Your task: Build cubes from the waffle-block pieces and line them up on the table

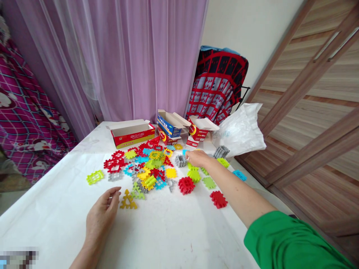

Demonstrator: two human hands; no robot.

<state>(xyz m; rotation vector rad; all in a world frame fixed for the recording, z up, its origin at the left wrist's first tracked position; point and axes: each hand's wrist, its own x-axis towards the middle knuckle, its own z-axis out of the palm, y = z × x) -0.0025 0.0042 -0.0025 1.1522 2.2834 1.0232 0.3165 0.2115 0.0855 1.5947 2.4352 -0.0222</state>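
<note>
My left hand [103, 209] rests on the white table, loosely curled with its thumb and fingers a little apart and nothing in it. Just right of its fingertips lies a dark yellow triangular interlocking piece [128, 200], with a green triangular piece [138, 191] behind it. My right hand [197, 158] reaches across to the far side of the pieces, its fingers bent down and closed. What they hold, if anything, is hidden. Beside those fingers stands a grey block of pieces [181, 161], and a small blue piece [184, 152] shows behind them. Lime green pieces [193, 174] lie below the right wrist.
A mixed heap of coloured interlocking pieces [153, 164] covers the table's middle. Nearer stand a red cube [186, 185] and a flat red stack [218, 199]. Open cartons, one red [133, 136] and one blue [168, 125], line the back, beside a white plastic bag [242, 130].
</note>
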